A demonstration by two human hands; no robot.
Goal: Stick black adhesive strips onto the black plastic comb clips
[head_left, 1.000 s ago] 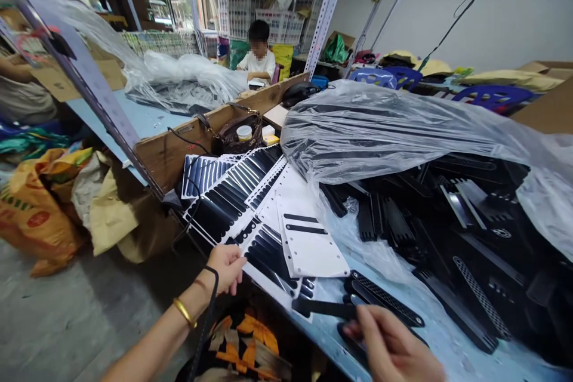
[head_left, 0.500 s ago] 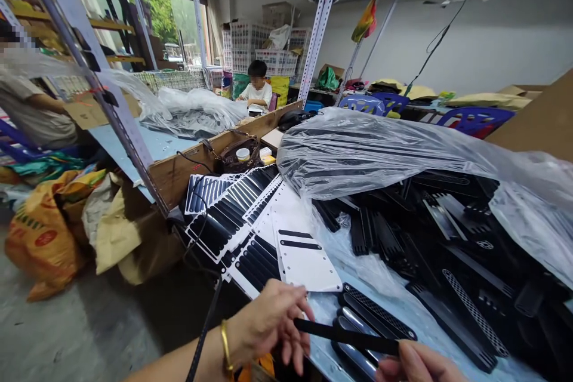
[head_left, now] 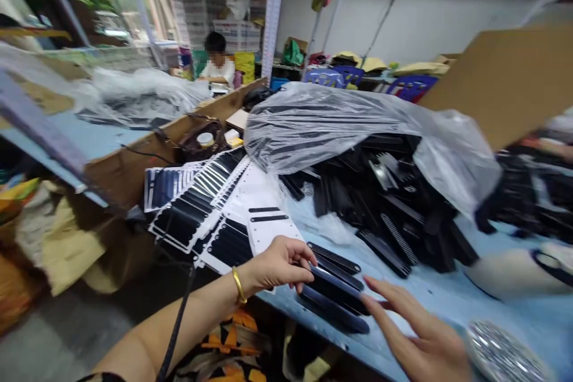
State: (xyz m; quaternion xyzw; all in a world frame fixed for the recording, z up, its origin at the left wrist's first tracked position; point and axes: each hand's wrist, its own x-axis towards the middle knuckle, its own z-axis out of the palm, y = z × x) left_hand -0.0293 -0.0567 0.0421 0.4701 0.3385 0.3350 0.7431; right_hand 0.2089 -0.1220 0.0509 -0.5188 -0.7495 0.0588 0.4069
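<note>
My left hand (head_left: 286, 262), with a gold bangle at the wrist, is closed on one end of a glossy black strip (head_left: 338, 289). The strip slants down to the right, just over the table edge. My right hand (head_left: 416, 328) has its fingers stretched out, fingertips at the strip's far end; whether they touch it I cannot tell. Beside the strip on the blue table lie more black strips (head_left: 335, 258), one with a patterned face. Left of them are white sheets (head_left: 275, 231) bearing black adhesive strips (head_left: 228, 245).
A heap of black plastic pieces (head_left: 349, 185) lies beneath clear plastic sheeting (head_left: 322, 119). At right are a white cylindrical object (head_left: 505, 274) and a shiny silvery round item (head_left: 504, 349). A wooden board (head_left: 129, 158) edges the table. Another person (head_left: 218, 65) sits beyond.
The view has swung right. My left hand has closed on a strip end. My right hand no longer grips the narrow black strip, and its fingers have spread.
</note>
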